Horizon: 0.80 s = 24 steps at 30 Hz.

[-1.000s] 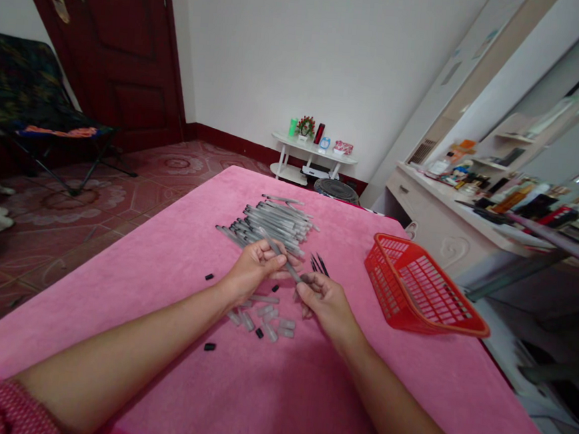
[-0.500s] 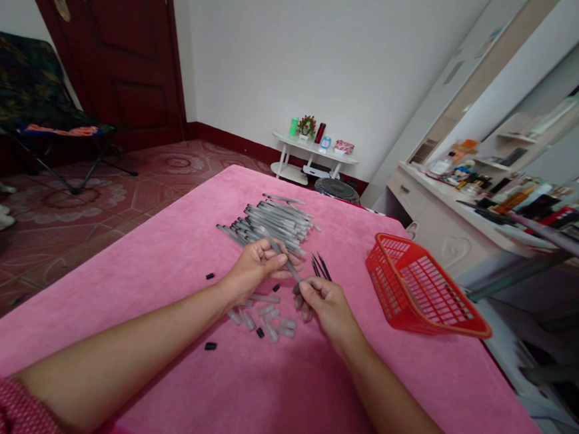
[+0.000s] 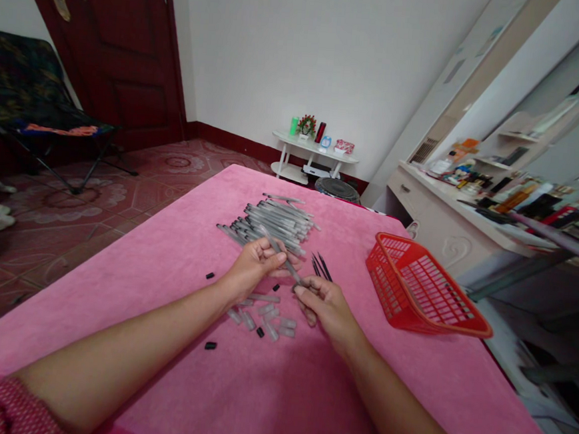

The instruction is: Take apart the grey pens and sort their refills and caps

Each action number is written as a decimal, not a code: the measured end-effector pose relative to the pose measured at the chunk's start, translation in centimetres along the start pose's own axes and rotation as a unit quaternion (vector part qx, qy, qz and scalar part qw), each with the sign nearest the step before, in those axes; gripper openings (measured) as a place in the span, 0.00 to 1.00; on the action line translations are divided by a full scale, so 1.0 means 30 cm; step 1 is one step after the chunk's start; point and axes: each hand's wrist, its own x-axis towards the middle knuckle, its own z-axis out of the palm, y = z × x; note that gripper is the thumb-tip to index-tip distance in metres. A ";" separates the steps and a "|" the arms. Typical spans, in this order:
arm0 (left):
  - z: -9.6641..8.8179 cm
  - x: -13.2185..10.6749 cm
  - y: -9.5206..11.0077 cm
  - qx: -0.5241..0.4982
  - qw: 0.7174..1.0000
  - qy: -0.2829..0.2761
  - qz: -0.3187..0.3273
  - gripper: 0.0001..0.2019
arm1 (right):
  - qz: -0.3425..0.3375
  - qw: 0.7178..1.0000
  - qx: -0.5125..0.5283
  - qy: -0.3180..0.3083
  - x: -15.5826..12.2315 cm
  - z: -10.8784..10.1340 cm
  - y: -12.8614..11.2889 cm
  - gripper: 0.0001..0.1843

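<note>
A grey translucent pen (image 3: pixel 291 270) slants between my two hands. My left hand (image 3: pixel 258 265) is closed around its upper part, thumb on top. At its lower end, the fingers of my right hand (image 3: pixel 320 300) pinch it; the very tip is hidden. Behind my left hand lies a heap of similar pens (image 3: pixel 279 221). Several clear caps (image 3: pixel 271 329) lie loose below my hands, among small black plugs (image 3: pixel 260 332). Just beyond my right hand are a few thin black pointed pieces (image 3: pixel 322 266).
A red plastic basket (image 3: pixel 427 288) stands on the pink cloth (image 3: pixel 163 287) to the right. Beyond the table are a small white stand (image 3: pixel 315 147), a dressing table (image 3: pixel 450 209) with bottles, and a folding chair (image 3: pixel 51 125) at left.
My right hand's fingers have shifted slightly at the pen's lower end. My left hand and the pen are almost unmoved.
</note>
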 end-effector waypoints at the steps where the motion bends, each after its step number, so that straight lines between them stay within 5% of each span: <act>1: 0.001 -0.001 0.000 0.000 1.000 -0.001 -0.001 0.15 | 0.001 1.000 -0.006 -0.002 -0.001 -0.001 -0.001 0.13; 24: -0.032 0.027 0.013 0.012 0.997 0.077 0.010 0.15 | -0.034 0.974 -0.177 -0.136 -0.003 -0.021 0.019 0.14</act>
